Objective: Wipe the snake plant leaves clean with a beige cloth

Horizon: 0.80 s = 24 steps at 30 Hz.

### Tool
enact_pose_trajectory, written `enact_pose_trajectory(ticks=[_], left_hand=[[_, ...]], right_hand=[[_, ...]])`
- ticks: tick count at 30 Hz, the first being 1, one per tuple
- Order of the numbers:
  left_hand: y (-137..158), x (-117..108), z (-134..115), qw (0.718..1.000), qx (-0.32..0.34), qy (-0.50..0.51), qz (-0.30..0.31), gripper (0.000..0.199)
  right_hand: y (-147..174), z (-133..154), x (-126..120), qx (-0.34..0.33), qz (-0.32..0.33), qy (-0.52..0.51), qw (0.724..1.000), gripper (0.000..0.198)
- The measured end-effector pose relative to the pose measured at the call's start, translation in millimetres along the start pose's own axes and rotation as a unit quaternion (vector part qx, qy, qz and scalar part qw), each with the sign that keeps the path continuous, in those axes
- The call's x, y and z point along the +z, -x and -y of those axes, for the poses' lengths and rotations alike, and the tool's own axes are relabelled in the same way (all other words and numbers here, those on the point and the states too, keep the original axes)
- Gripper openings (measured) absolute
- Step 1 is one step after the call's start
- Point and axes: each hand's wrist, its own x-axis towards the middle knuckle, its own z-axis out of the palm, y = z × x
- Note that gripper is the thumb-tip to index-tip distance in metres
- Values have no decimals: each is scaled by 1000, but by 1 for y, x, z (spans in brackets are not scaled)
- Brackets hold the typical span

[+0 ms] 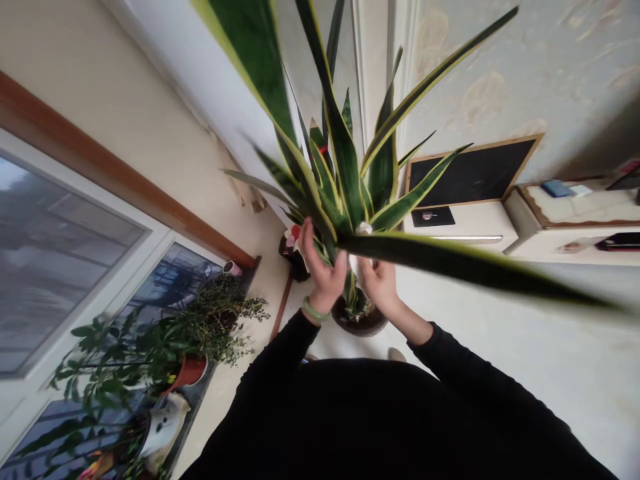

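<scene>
A tall snake plant [345,160] with yellow-edged green leaves stands in a round dark pot [361,327] on the floor ahead of me. My left hand [323,273], with a pale green bangle at the wrist, is around the lower leaves on the left; one leaf passes between its raised fingers and thumb. On the other side, my right hand [380,283] is closed on a white cloth or tissue [354,262] against the leaves near their base. One long leaf [450,260] bends out to the right, above my right hand. Some of the right fingers are hidden.
Potted plants [190,370] line a ledge by the window on the left. A dark vase-like container [295,261] with red and white flowers stands behind my left hand. To the right are a white cabinet [460,230] and a dark framed board [473,173] against the wall.
</scene>
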Motion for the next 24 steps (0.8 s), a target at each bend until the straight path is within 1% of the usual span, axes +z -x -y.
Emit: enact_pose_trajectory(ticks=[2, 3, 4, 5, 7, 9, 13, 15, 16, 18, 21, 24], left_hand=[[9, -1, -3, 998, 23, 6, 58, 89], [10, -1, -2, 995, 27, 9, 91, 88], [8, -1, -1, 993, 27, 7, 117, 84], [5, 0, 0, 991, 24, -2, 129, 77], [-7, 2, 1, 991, 21, -31, 126, 62], [-22, 4, -2, 991, 22, -57, 121, 54], [-46, 6, -18, 985, 36, -86, 144, 51], [-52, 9, -25, 981, 46, -96, 160, 55], [-53, 11, -27, 979, 50, -105, 167, 57], [-54, 13, -26, 974, 64, -138, 166, 60], [-51, 9, -14, 965, 118, -195, 130, 58], [-47, 2, -4, 958, 160, -218, 96, 58]], right_hand=[[-5, 10, 8, -1, -21, -8, 1000, 41], [-6, 14, 11, -3, -22, -10, 1000, 43], [-7, 16, 14, -8, -14, -10, 1000, 44], [-8, 16, 17, -13, -4, -5, 1000, 43], [-13, 14, 20, -23, 10, 8, 1000, 43], [-21, 12, 22, -33, 8, 12, 999, 43], [-39, 10, 31, -67, -41, 9, 997, 48], [-41, 8, 39, -81, -49, 21, 995, 50], [-39, 5, 44, -81, -39, 27, 996, 51], [-27, -8, 51, -67, 3, 41, 997, 51], [-1, -38, 53, -22, 64, 63, 996, 51], [17, -63, 48, 12, 92, 75, 993, 53]])
